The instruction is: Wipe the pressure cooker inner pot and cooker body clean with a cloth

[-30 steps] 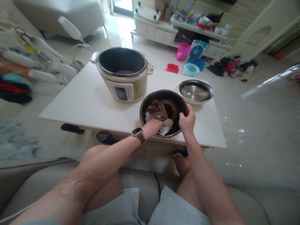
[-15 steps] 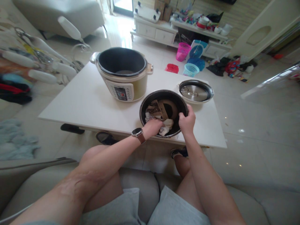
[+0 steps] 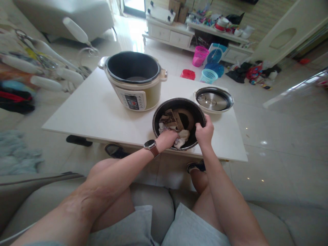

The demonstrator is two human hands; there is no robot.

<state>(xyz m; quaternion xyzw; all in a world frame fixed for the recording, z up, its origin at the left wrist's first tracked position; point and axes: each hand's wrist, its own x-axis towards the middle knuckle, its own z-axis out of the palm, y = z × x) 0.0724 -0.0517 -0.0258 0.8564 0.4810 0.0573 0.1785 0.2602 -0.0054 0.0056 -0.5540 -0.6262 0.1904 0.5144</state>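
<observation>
A dark round inner pot (image 3: 156,118) stands near the front edge of the white table, a little tilted toward me. My right hand (image 3: 205,132) grips its right rim, thumb inside the wall. Inside the pot, my left hand (image 3: 167,138), with a watch on the wrist, is closed on a crumpled cloth (image 3: 183,136); its fingertips are partly hidden. The cloth looks pale and brownish and lies against the pot's near inner wall. Behind and to the left stands the pressure cooker body (image 3: 138,90), lidless. At the back right, the cooker lid (image 3: 214,99) lies with its metal inside facing up.
The white table (image 3: 89,106) has its right corner beyond my right arm. Past it on the floor are a pink basket (image 3: 200,56), a light blue basket (image 3: 208,76) and a red basin (image 3: 188,74). A rack with white handles (image 3: 75,30) stands at the left.
</observation>
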